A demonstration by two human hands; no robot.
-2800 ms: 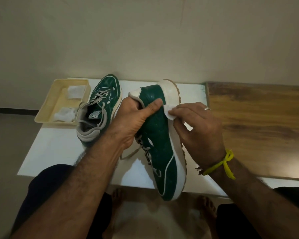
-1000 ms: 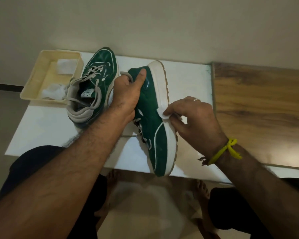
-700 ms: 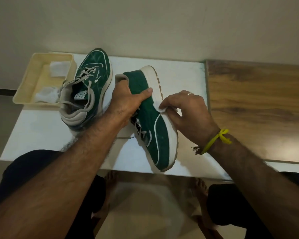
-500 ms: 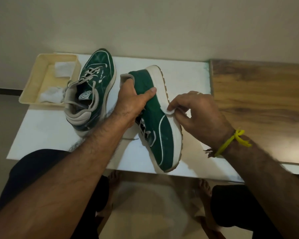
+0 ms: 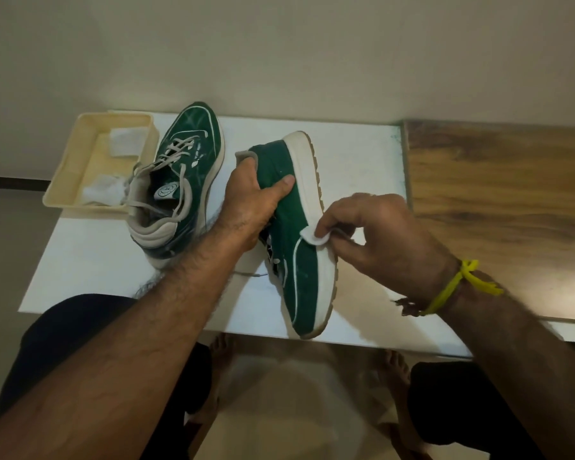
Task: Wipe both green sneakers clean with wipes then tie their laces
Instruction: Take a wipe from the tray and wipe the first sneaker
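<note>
while tipped on its side, sneaker [image 5: 291,234] gripped by left hand [image 5: 251,207], right hand [image 5: 375,237] pinching wipe [image 5: 316,236]

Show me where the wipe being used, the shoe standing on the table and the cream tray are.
wipe [image 5: 316,236], head view, on its white round edge below the fingers.
standing sneaker [image 5: 193,127], head view, on its green toe.
tray [image 5: 67,175], head view, on its left wall.

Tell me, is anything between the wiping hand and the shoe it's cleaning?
Only the wipe itself. The right hand pinches it against the held sneaker, where green side meets white sole. Nothing else visible blocks it.
</note>
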